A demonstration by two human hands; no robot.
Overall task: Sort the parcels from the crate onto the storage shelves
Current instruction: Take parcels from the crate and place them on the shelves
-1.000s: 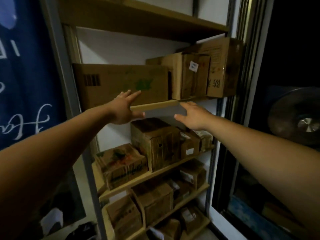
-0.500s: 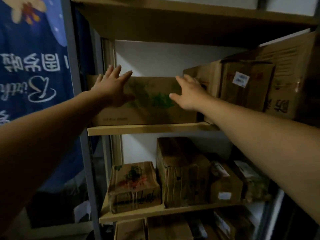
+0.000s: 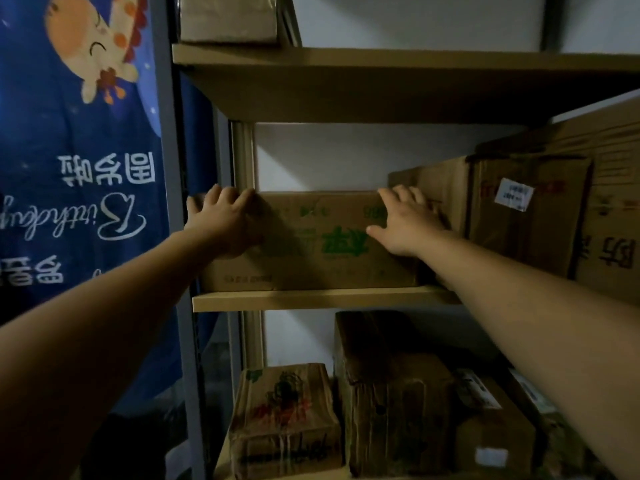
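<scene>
- Since half a second ago both hands have climbed from the front face of the long parcel to its top edge, and the view has drawn closer. The parcel lies flat on the middle shelf, so this placing looks nearly finished, with only a last push or straightening left.
- The shelving unit fills the centre and right of the frame. It has pale, smooth wooden boards on grey metal uprights, and the upper shelf casts deep shadow.
- A blue fabric banner hangs at the left edge, printed with a cartoon animal and white script.
- The long parcel is a low, wide carton of matte brown cardboard with faded green print, at centre frame.
- The tall carton stands just right of it, upright, with a small white label.
- Creased, tape-wrapped boxes crowd the lower shelf at bottom centre.
- The left hand grips the parcel's upper left corner, with its fingers bent over the top edge and its thumb on the side.
- The right hand lies flat against the parcel's right end. Its fingers are stretched out and reach the top edge, and they grasp nothing.
- The crate is out of view.
</scene>
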